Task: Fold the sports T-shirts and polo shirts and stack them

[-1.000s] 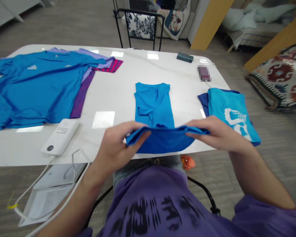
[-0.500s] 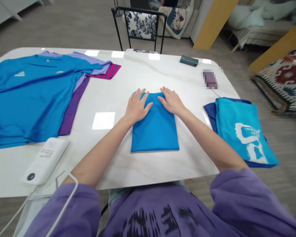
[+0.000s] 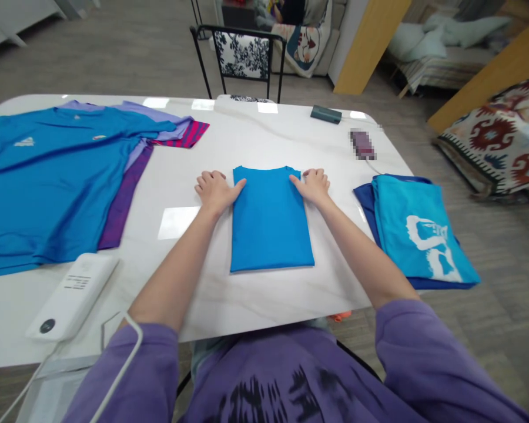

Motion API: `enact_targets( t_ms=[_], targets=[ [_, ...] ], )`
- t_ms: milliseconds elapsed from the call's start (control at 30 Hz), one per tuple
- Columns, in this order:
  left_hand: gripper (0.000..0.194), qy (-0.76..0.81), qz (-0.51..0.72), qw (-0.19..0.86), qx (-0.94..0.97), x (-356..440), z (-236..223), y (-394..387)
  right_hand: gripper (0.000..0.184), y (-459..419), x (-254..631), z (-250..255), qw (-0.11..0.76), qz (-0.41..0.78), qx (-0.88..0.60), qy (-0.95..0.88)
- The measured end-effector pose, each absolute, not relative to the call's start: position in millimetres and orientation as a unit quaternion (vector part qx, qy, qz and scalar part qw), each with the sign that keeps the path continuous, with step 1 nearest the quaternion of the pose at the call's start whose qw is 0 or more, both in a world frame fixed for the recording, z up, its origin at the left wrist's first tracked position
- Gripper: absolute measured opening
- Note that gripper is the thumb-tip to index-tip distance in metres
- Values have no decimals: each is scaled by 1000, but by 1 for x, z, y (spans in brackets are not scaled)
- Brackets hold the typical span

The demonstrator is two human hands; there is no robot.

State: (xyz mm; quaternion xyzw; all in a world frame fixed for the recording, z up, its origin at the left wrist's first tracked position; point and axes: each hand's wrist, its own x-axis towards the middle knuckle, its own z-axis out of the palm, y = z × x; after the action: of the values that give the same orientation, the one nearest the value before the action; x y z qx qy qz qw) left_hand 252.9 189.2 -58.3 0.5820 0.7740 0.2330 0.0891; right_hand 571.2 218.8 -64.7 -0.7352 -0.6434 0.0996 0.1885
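A blue T-shirt (image 3: 270, 226), folded into a neat rectangle, lies flat on the white table in front of me. My left hand (image 3: 216, 191) rests at its upper left edge, thumb tip on the cloth and the other fingers spread on the tabletop. At the upper right edge is my right hand (image 3: 314, 185), its thumb touching the shirt's corner and its fingers lying outside it. Both hands are open, neither wrapped round the cloth. To the left, an unfolded blue T-shirt (image 3: 57, 182) is spread over purple and red-striped garments (image 3: 126, 200).
Folded clothes, a turquoise one with white print (image 3: 417, 226) on top, lie at the table's right edge. A white cabled device (image 3: 73, 296) is at front left. A dark green case (image 3: 326, 114) and a blurred phone-like object (image 3: 362, 144) lie far right. A chair (image 3: 242, 56) stands beyond.
My hands have moved apart, from on top of the folded T-shirt out to its two sides, uncovering its neckline edge. The camera view has shifted slightly.
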Motion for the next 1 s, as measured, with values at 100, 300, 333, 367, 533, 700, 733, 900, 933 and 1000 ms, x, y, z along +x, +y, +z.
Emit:
enact_targets(
  t_ms=[100, 300, 333, 367, 533, 700, 733, 900, 933, 1000],
  targets=[
    [51, 760, 203, 160, 596, 252, -55, 200, 44, 225, 572, -62, 174, 149, -717, -659],
    [15, 689, 269, 207, 640, 281, -19, 182, 18, 203, 563, -34, 334, 276, -596, -676],
    [14, 672, 303, 205, 644, 285, -11, 173, 21, 194, 566, -27, 373, 289, -575, -669],
    [13, 652, 343, 202, 645, 290, -1, 164, 26, 185, 570, -19, 409, 303, -551, -661],
    [23, 534, 512, 211, 639, 322, 61, 122, 55, 129, 621, 44, 528, 357, -434, -636],
    [45, 323, 617, 283, 659, 392, 144, 67, 56, 41, 709, 133, 602, 271, -404, -633],
    [44, 281, 621, 297, 669, 408, 157, 56, 53, 22, 729, 150, 611, 245, -405, -635],
    [40, 120, 597, 364, 705, 497, 180, 49, 40, -34, 833, 210, 602, 158, -443, -645],
    [40, 108, 593, 379, 703, 517, 176, 59, 38, -32, 856, 213, 591, 155, -457, -646],
    [39, 113, 579, 411, 695, 561, 157, 87, 39, -15, 902, 206, 567, 160, -487, -645]
  ],
)
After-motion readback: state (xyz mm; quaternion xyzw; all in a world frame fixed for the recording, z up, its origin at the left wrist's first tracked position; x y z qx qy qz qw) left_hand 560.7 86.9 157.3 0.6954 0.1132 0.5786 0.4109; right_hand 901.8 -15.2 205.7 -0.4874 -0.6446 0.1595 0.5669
